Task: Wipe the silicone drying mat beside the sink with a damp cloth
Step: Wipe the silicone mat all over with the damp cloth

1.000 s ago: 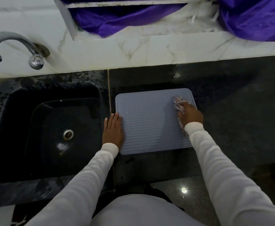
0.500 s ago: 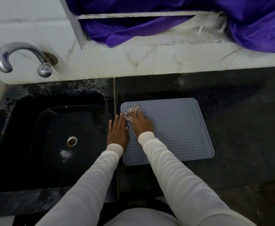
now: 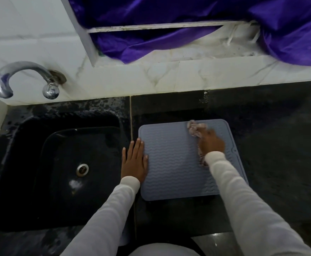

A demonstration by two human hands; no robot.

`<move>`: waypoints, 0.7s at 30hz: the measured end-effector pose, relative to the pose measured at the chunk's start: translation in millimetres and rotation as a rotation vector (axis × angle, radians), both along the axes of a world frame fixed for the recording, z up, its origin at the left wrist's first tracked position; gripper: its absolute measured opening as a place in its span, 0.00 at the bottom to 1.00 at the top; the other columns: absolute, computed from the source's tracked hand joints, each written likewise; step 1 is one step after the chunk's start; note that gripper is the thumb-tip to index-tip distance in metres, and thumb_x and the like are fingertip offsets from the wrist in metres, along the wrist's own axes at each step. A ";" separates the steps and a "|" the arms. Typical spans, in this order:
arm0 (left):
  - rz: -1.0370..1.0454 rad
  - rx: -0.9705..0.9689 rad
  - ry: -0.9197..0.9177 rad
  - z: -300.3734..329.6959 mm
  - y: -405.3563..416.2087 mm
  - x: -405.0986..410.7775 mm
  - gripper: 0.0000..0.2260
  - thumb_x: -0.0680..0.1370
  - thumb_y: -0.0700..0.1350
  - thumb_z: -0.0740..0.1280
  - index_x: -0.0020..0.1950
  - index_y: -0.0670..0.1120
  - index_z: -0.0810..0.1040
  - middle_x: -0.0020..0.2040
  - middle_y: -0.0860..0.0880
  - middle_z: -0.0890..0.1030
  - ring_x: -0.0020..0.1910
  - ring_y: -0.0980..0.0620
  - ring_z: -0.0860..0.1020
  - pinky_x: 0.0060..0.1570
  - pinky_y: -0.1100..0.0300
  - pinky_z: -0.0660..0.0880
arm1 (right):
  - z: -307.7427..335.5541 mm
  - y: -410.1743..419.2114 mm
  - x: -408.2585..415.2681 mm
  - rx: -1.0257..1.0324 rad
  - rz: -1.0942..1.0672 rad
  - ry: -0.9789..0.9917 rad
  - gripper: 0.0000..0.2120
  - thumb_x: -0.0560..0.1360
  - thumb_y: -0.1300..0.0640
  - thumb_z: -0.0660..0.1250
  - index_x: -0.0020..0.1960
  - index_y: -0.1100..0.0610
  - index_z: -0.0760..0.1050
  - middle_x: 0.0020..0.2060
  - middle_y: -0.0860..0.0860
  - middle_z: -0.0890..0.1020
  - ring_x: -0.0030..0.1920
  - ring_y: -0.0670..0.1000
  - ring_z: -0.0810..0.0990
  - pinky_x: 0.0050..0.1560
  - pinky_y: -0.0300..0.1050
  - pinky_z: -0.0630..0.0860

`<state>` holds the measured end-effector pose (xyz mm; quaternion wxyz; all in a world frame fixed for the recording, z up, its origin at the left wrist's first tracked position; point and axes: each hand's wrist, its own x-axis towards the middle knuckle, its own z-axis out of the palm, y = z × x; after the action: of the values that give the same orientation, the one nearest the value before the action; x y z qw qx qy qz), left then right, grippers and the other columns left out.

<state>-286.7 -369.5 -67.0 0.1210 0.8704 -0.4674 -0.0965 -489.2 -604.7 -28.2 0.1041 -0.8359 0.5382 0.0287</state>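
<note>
Now L hand [image 3: 134,161] flat on mat [image 3: 173,163] edge, R hand [image 3: 212,145] gripping cloth [image 3: 194,129]; no writing legible.

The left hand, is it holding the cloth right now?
No, the left hand lies flat on the mat's left edge, while the right hand holds the cloth.

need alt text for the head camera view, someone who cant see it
A person's right hand presses a patterned cloth onto the far right part of a grey silicone drying mat, while the left hand lies flat on the mat's left edge. A black sink and chrome tap sit left.
</note>
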 end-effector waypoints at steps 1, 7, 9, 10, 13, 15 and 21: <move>0.002 -0.003 0.001 0.1 -0.2 -0.7 0.26 0.82 0.55 0.49 0.80 0.51 0.50 0.80 0.55 0.48 0.79 0.53 0.45 0.76 0.45 0.44 | 1.6 -15.7 -18.6 0.008 -0.065 0.020 0.18 0.80 0.55 0.54 0.70 0.55 0.66 0.61 0.60 0.73 0.51 0.64 0.80 0.50 0.56 0.75; 0.005 -0.015 0.030 0.8 -1.2 -0.4 0.26 0.82 0.55 0.50 0.80 0.52 0.50 0.80 0.55 0.48 0.79 0.54 0.44 0.76 0.44 0.44 | 7.5 -54.8 -70.6 0.022 -0.295 0.002 0.20 0.78 0.50 0.59 0.70 0.50 0.66 0.57 0.62 0.72 0.50 0.68 0.78 0.48 0.57 0.73; 0.005 -0.016 0.036 1.5 -1.7 -1.0 0.26 0.82 0.55 0.51 0.80 0.52 0.50 0.80 0.55 0.48 0.79 0.54 0.44 0.77 0.44 0.44 | 8.4 -52.2 -64.3 0.036 -0.334 -0.016 0.20 0.79 0.50 0.59 0.70 0.51 0.66 0.58 0.62 0.72 0.51 0.68 0.77 0.48 0.58 0.74; 0.005 -0.019 0.038 1.9 -1.7 -1.0 0.26 0.82 0.55 0.51 0.80 0.52 0.50 0.80 0.55 0.48 0.79 0.54 0.44 0.77 0.45 0.43 | 10.1 -49.5 -61.4 0.042 -0.358 -0.029 0.20 0.79 0.50 0.59 0.69 0.52 0.66 0.59 0.62 0.72 0.52 0.69 0.77 0.49 0.58 0.74; 0.004 -0.010 0.034 2.4 -1.1 -0.6 0.26 0.83 0.55 0.50 0.80 0.53 0.49 0.80 0.55 0.47 0.79 0.54 0.43 0.77 0.45 0.43 | 16.9 -43.0 -52.3 0.053 -0.393 -0.101 0.20 0.77 0.50 0.61 0.68 0.54 0.69 0.60 0.61 0.74 0.54 0.67 0.77 0.52 0.58 0.74; 0.004 0.002 0.031 2.2 -1.0 -0.2 0.26 0.83 0.55 0.50 0.80 0.53 0.48 0.80 0.55 0.46 0.79 0.54 0.43 0.77 0.45 0.43 | 22.9 -32.2 -35.8 0.002 -0.312 -0.207 0.20 0.78 0.51 0.61 0.68 0.54 0.70 0.63 0.58 0.74 0.58 0.63 0.77 0.55 0.54 0.73; -0.008 0.031 0.027 4.6 -1.3 0.1 0.26 0.82 0.57 0.47 0.80 0.53 0.46 0.80 0.55 0.44 0.78 0.54 0.41 0.77 0.46 0.42 | 41.4 46.3 80.4 0.031 0.118 -0.387 0.15 0.78 0.53 0.63 0.64 0.53 0.74 0.56 0.57 0.78 0.49 0.61 0.79 0.47 0.50 0.75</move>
<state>-286.5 -370.9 -62.5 0.1133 0.8689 -0.4676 -0.1160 -408.8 -558.5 13.1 0.2163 -0.8542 0.4579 -0.1181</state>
